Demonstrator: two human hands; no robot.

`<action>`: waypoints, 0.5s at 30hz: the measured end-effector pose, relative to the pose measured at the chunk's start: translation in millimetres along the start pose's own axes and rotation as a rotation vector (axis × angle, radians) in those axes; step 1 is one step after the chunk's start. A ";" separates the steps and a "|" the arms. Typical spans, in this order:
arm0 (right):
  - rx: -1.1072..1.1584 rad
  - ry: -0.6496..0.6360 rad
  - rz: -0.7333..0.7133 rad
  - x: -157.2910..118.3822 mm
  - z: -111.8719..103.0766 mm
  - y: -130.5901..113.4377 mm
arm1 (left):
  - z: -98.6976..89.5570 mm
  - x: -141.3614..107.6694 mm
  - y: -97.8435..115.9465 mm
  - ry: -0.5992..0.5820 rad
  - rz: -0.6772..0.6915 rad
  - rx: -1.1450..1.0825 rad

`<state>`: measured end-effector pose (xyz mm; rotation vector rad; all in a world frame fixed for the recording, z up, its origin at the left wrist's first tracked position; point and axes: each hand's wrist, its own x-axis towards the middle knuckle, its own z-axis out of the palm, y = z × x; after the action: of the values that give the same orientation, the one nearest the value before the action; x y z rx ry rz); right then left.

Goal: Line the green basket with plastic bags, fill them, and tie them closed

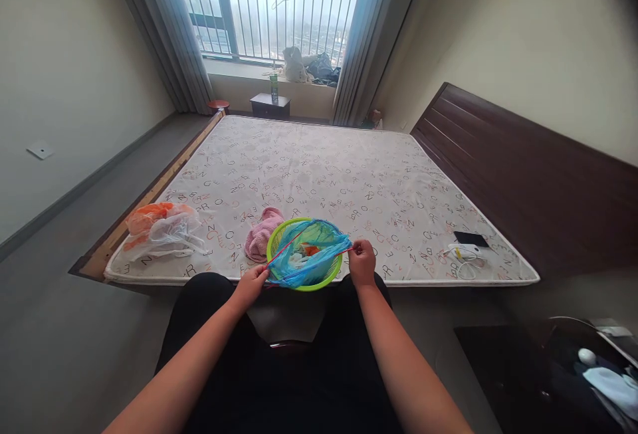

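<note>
A blue plastic bag (294, 268) with a red drawstring lines a lime-green plastic basket (276, 242) at the mattress's near edge. My left hand (249, 286) pinches the drawstring at the bag's left side. On the right side, my right hand (362, 261) is closed on the other end of the string, and the string looks stretched between both hands. White and orange bits show inside the bag, too crumpled to name. Just left of the basket, a pink cloth (263, 234) lies bunched on the mattress.
The letter-printed mattress (319, 161) spreads ahead, with a dark headboard (528, 161) on the right. Orange and white plastic bags (167, 229) lie at its left corner. A black phone (471, 239) and a white charger with cable (466, 254) lie right. A nightstand (270, 105) holds a green bottle (274, 88).
</note>
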<state>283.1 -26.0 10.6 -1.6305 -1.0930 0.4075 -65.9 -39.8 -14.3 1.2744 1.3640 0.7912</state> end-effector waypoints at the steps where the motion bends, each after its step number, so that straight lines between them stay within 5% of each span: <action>1: 0.064 0.037 0.069 2.7 -0.9 3.3 | -0.6 -0.8 1.8 0.007 0.015 0.033; 8: 0.454 0.141 0.327 25.0 -2.8 27.7 | -0.2 -0.2 3.9 0.061 -0.108 -0.032; 15: 0.696 -0.105 0.380 24.8 -12.0 17.3 | -7.3 0.1 14.1 0.110 -0.219 -0.539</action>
<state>312.4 -12.8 5.9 -1.1818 -0.5986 1.0081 -69.2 -35.4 0.5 0.6593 1.2359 0.9990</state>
